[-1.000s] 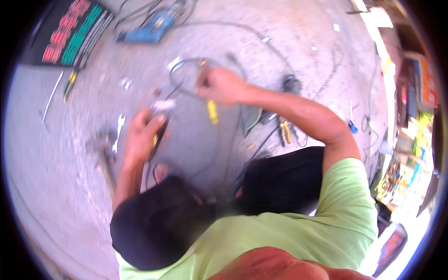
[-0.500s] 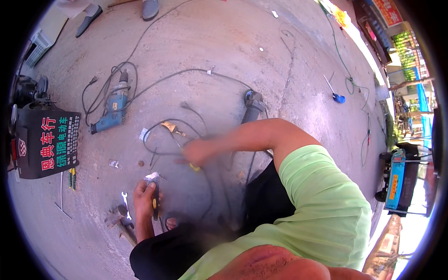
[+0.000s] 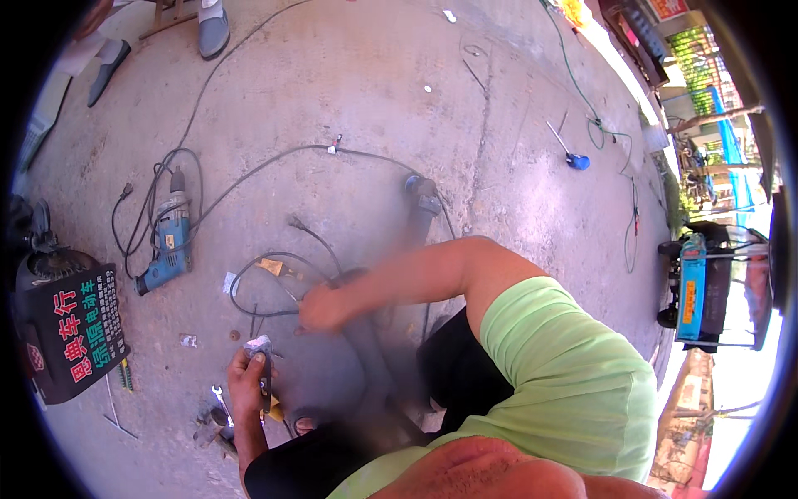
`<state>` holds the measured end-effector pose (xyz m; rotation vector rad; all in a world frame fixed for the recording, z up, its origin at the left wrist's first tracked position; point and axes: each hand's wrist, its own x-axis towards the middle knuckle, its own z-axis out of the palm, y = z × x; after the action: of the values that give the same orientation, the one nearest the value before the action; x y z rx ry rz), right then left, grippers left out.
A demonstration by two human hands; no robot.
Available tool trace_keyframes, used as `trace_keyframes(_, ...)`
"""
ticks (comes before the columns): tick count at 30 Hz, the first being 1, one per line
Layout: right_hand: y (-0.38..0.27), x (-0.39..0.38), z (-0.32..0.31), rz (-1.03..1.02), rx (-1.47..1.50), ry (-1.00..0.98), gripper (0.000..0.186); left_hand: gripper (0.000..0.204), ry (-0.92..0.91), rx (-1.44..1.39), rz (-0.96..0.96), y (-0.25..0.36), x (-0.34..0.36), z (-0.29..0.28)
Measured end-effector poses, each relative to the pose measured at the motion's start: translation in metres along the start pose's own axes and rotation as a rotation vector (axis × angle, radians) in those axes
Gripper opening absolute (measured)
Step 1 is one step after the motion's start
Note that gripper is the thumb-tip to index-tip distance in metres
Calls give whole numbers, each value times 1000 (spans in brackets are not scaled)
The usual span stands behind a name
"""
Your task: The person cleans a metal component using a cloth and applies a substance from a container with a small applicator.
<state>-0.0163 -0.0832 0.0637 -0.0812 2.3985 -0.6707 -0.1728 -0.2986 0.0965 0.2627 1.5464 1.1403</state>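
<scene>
My left hand, at the lower left, is closed around a dark, slim tool with a pale, shiny upper end. The tool's exact kind is unclear. A yellow patch shows just below it. My right hand reaches across to the middle with its fingers curled. A thin metal shaft ends at these fingers, but what they hold is hidden. The hand is beside a black cable loop on the concrete. Inside the loop lies an orange-brown piece.
A blue corded drill lies left; a dark angle grinder lies beyond my right forearm. An open-end wrench and a hammer are by my left arm. A blue-handled tool lies far right. Another person's shoes are far left.
The whole view has shifted, so floor things appear further left and lower. My right hand stays near the cable loop, less blurred. My left hand still grips the dark tool.
</scene>
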Motion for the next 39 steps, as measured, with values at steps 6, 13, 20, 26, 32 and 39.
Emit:
trace_keyframes(6,-49,-64,-83,-62,225,-69,31,18,-138,219,27,75,-29,16)
trace_keyframes(13,19,-282,3,650,534,390,31,24,-170,831,153,185,-126,51)
trace_keyframes(20,-154,-628,122,1337,999,360,26,25,-164,814,-66,285,-271,50)
trace_keyframes(26,-344,-758,219,846,1039,89,15,24,-138,943,-208,367,-386,77)
trace_keyframes(32,-412,-772,227,838,945,454,13,26,-1,892,-287,423,-429,141)
trace_keyframes(39,-364,-840,207,885,796,517,17,25,-65,927,-289,442,-418,250)
